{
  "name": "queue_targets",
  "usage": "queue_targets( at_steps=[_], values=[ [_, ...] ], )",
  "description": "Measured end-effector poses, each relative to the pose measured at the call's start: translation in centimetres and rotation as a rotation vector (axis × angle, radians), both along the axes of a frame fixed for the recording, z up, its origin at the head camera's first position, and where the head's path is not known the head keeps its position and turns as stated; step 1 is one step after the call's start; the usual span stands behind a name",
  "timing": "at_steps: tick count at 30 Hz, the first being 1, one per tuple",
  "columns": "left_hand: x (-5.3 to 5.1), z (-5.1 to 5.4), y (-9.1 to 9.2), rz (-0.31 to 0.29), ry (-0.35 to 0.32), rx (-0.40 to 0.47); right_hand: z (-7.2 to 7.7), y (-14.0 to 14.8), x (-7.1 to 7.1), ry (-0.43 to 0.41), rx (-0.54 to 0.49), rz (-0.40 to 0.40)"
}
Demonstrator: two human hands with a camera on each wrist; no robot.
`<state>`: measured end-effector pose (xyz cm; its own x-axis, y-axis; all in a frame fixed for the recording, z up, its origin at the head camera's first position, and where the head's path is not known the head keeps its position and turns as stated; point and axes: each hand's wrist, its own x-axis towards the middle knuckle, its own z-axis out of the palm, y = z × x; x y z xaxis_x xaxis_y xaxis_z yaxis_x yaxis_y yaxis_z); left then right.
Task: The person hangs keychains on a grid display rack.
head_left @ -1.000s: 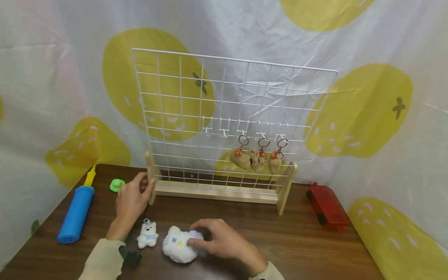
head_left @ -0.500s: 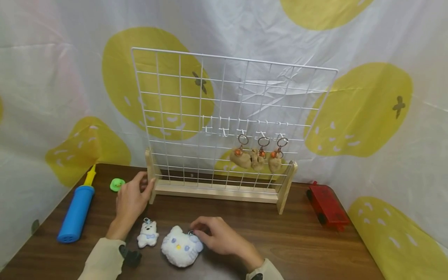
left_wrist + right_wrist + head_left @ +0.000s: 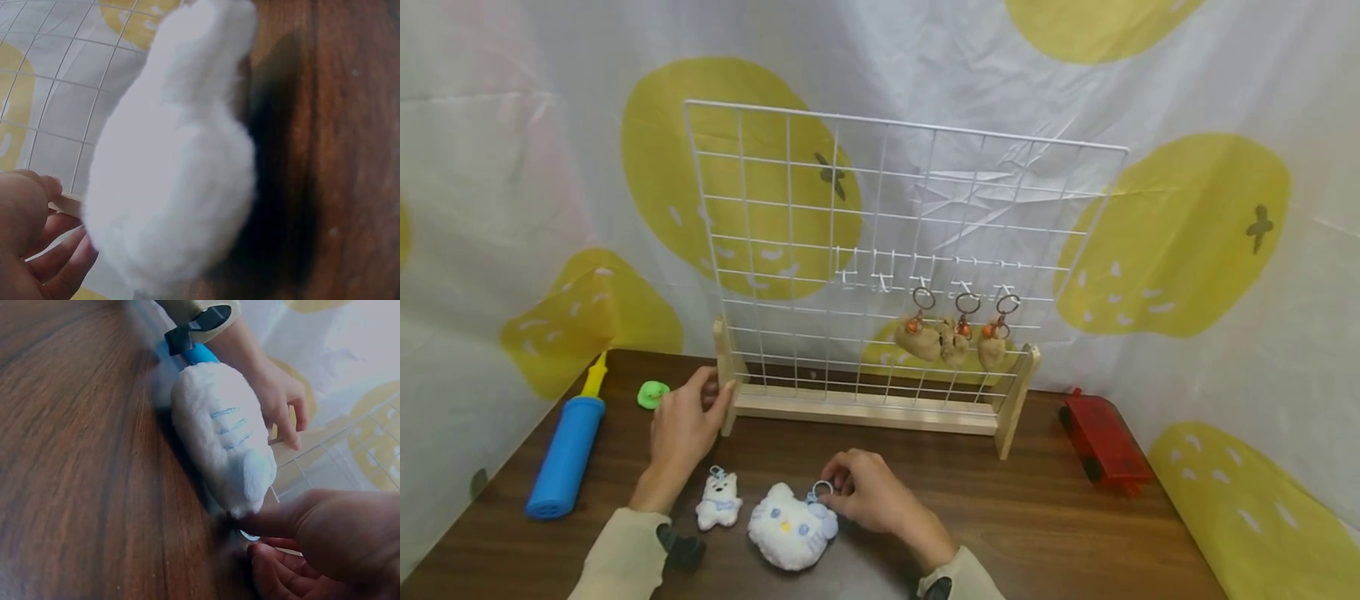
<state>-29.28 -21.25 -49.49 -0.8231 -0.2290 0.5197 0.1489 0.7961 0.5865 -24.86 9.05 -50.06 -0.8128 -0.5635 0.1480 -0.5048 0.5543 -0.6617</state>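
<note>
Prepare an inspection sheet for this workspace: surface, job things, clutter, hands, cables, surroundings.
Surface: dark brown wood-grain table.
Job's things: white plush cat-face keychain; white plush bear keychain; white wire grid in pale wooden stand, three tan keychains hooked on, two hooks bare.
Clutter: blue plastic pump with yellow nozzle, small green toy, red translucent plastic object.
Hands: left hand grips the stand's left post; right hand pinches the cat keychain's ring.
Cables: nothing seen.
Surroundings: white cloth with yellow fruit print.

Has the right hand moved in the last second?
Yes, slightly: in the head view, the right hand has shifted forward and a little rightward, closer to the wooden base.
</note>
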Motion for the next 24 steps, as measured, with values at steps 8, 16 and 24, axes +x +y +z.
queue_targets(
  at_steps=[8,16,24],
  values=[
    [0.2,0.1,-0.1,0.006,0.005,-0.011,0.5,0.8,-0.3,-0.104,-0.010,0.052],
    [0.3,0.0,-0.3,0.005,0.017,-0.021,2.0,2.1,-0.4,-0.277,-0.163,0.086],
    [-0.2,0.1,0.2,0.005,0.025,-0.024,4.0,2.5,0.2,-0.260,-0.261,0.114]
  ],
)
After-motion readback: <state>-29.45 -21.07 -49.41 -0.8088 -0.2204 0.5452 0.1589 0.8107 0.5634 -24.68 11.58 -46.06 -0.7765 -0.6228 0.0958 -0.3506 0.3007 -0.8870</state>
